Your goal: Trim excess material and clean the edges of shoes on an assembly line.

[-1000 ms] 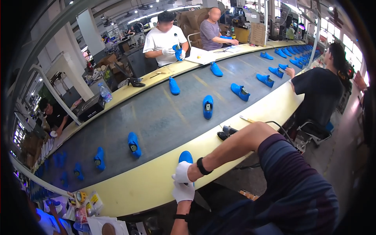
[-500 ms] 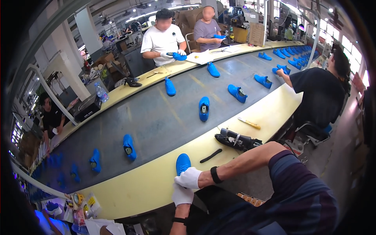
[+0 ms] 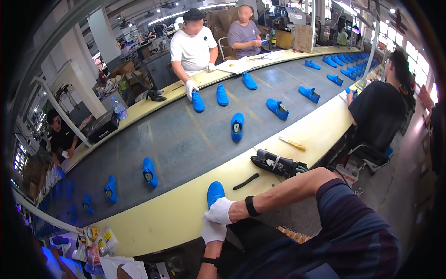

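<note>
A blue lace-up shoe [image 3: 215, 191] rests on the near edge of the pale yellow worktable [image 3: 153, 223], toe pointing away from me. My right hand [image 3: 220, 211], in a white glove, is closed over the shoe's opening and covers its rear part. Just below it, my left hand [image 3: 213, 231], gloved in white too, is closed at the heel end; its fingertips are partly hidden behind the right hand. To the right of the shoe lie a black curved strip [image 3: 245, 182] and a black strapped tool-like object [image 3: 278, 163].
Several blue shoes stand on the grey conveyor belt [image 3: 186, 144] beyond the table. A yellow-handled knife [image 3: 292, 143] lies at right. Tape rolls [image 3: 92, 233] sit at lower left. Co-workers sit across the belt and at right; a bottle [image 3: 119, 108] stands at far left.
Across the belt, the co-worker in white has put down a shoe and now touches another on the belt. The co-worker at right has drawn a shoe off the belt. My hands barely moved.
</note>
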The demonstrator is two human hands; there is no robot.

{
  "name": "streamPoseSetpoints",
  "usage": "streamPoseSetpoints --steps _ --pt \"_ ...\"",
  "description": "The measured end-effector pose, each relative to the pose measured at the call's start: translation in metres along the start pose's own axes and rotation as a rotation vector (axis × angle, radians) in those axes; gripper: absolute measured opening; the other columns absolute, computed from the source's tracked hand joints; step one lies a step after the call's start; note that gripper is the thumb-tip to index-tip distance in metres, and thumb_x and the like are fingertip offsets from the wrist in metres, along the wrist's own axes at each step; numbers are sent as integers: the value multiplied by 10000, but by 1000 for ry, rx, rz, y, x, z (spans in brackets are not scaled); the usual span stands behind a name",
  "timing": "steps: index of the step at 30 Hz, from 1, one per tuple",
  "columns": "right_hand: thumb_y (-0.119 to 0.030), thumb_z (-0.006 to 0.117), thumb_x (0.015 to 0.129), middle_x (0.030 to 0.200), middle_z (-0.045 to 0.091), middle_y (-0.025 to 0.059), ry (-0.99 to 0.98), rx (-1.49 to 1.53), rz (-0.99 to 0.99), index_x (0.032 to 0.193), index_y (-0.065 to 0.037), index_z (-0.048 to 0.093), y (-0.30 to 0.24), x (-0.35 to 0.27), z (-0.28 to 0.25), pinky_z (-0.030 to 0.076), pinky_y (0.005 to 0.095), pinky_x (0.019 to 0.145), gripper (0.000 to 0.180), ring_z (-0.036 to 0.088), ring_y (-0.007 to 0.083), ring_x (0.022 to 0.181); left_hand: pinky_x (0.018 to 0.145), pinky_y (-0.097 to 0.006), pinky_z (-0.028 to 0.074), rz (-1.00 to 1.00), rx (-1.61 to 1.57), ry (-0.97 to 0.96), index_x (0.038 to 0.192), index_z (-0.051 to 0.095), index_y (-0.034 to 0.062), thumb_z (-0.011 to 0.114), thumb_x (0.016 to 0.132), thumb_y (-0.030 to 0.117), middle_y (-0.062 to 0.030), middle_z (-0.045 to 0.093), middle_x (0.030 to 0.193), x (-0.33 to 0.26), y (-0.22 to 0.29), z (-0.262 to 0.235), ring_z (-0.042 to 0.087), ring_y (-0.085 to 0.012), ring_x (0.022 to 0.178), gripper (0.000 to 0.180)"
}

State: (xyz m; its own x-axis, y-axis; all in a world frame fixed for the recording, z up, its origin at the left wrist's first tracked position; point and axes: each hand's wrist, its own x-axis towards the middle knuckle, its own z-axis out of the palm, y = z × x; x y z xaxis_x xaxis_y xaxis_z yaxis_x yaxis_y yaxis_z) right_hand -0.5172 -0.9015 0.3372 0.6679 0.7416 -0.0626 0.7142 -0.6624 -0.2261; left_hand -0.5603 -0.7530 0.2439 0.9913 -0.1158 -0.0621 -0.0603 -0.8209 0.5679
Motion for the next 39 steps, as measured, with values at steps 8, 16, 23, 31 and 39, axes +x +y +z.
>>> streamPoseSetpoints --steps 8,16,23,31,39 --pt "-117 617 945 1070 739 214 91 338 58 1281 -106 671 -13 -52 -5 610 510 743 341 742 432 906 920 -550 576 -129 -95 -86 1268 652 73 738 934 491 -261 715 1215 -30 26 -33 690 -488 1117 542" --pt "-50 643 908 1021 745 194 271 477 281 1144 -75 730 7 -136 35 599 480 824 252 730 413 971 1007 -592 582 -808 -1275 -378 1422 577 -1 460 1017 767 -278 678 1310 -57 -45 -9 722 -453 1118 876" --pt "-23 617 895 975 729 156 528 175 223 1104 -65 735 72 -155 -16 589 453 772 244 724 358 876 919 -636 614 -895 -2211 -733 1389 579 -17 512 954 848 -292 701 1251 -30 -40 29 735 -475 1085 971" --pt "-208 724 944 989 733 221 635 -55 765 1174 -10 719 207 -170 -25 568 463 807 303 725 382 919 634 -448 586 -904 -1983 -735 1320 658 16 464 1006 787 -160 757 917 -49 -7 12 711 -262 647 855" --pt "-383 787 942 903 734 207 367 430 784 1091 3 710 180 -173 -25 572 403 770 420 725 257 815 460 -400 477 -493 -1967 -840 1147 674 16 420 1033 718 -153 747 855 -26 54 -29 650 -255 526 754"
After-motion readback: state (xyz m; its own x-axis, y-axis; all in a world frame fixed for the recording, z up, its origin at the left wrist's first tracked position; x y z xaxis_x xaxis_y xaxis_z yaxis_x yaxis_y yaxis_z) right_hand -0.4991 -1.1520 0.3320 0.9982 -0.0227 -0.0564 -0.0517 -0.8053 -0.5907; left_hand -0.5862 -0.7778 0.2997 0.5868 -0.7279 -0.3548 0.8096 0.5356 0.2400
